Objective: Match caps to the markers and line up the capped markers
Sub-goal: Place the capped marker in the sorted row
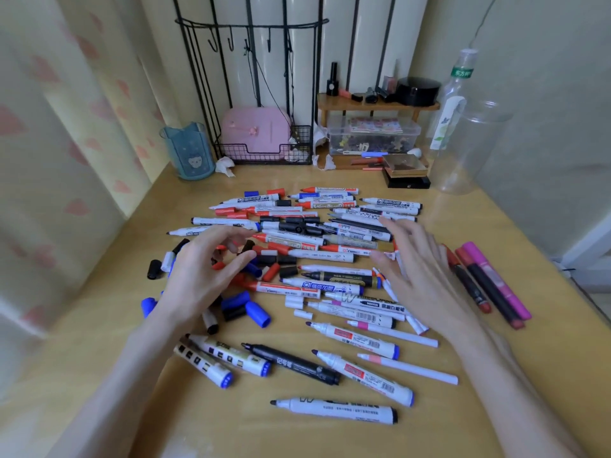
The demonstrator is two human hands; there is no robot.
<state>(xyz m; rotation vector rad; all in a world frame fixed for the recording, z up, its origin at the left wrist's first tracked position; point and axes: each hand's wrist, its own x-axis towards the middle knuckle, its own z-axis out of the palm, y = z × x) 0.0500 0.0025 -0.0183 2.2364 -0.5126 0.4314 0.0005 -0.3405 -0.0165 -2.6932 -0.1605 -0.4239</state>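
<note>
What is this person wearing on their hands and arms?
Nothing that shows. The left hand and right hand are bare, with no gloves, rings or watch, and both forearms are bare too: no sleeves reach into view.

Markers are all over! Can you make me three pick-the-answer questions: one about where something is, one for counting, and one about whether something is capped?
1. Where does the blue cup stand? A back left; B on the shelf; C front middle
2. How many capped markers lie right of the right hand? A one; B three; C six
3. The white marker nearest the camera is: A capped; B uncapped; C snapped

Answers: 1 A, it stands far back on the left. 2 B, red, dark and pink lie side by side. 3 B, its black tip shows.
</note>
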